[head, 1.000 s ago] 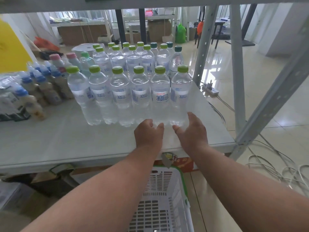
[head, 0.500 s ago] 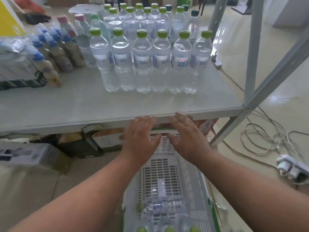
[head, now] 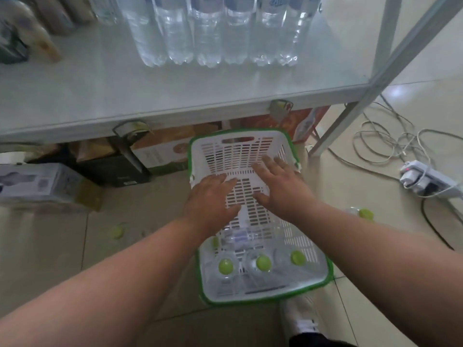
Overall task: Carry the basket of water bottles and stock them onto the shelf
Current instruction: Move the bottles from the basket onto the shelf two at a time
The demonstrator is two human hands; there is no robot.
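White cables [head: 390, 144] and a power strip [head: 423, 180] lay on the floor right of the shelf [head: 175, 96]. Below it, a green-rimmed basket [head: 253, 156] held green-capped bottles [head: 260, 262]. Left hand [head: 213, 199] and right hand [head: 280, 186] hovered above, each grip spread wide, holding nothing.

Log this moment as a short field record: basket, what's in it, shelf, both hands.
basket: white basket with green rim, on the floor before the shelf
contents: green-capped bottles at its near end, some upright, one lying down
shelf: shelf carries a row of clear water bottles
left hand: left hand open over the basket, holding nothing
right hand: right hand open over the basket, holding nothing
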